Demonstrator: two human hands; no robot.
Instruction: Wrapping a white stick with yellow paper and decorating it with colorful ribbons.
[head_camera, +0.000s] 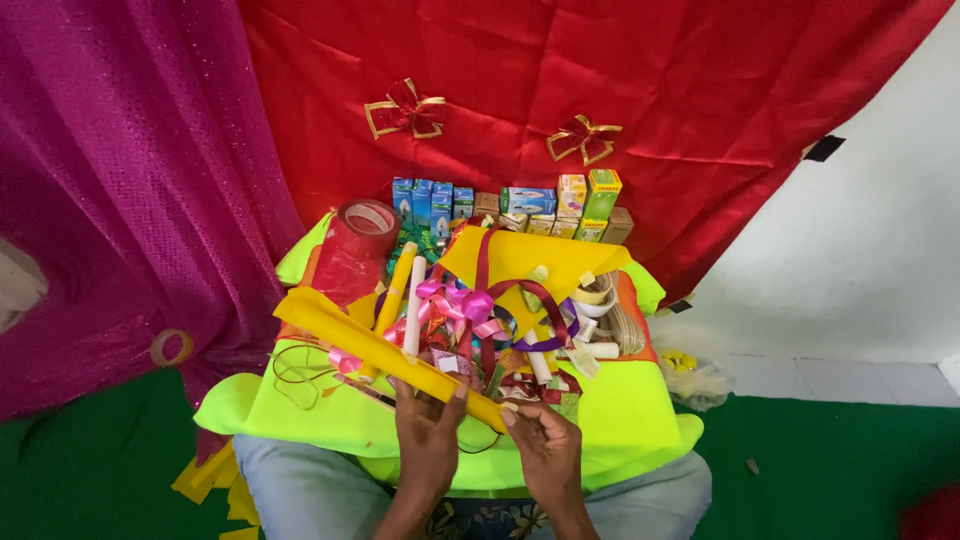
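A long roll of yellow paper lies slanted across the pile, from upper left down to my hands. My left hand grips the roll near its lower end, fingers wrapped around it. At the roll's very tip my right hand pinches the paper edge with its fingertips. Just behind the roll lie a pink ribbon bow, a white stick and tangled dark red ribbon.
A neon-yellow cloth covers my lap. A red tape roll stands at the back left, small coloured boxes line the back. Red drape with two bows hangs behind, magenta cloth at left, green floor.
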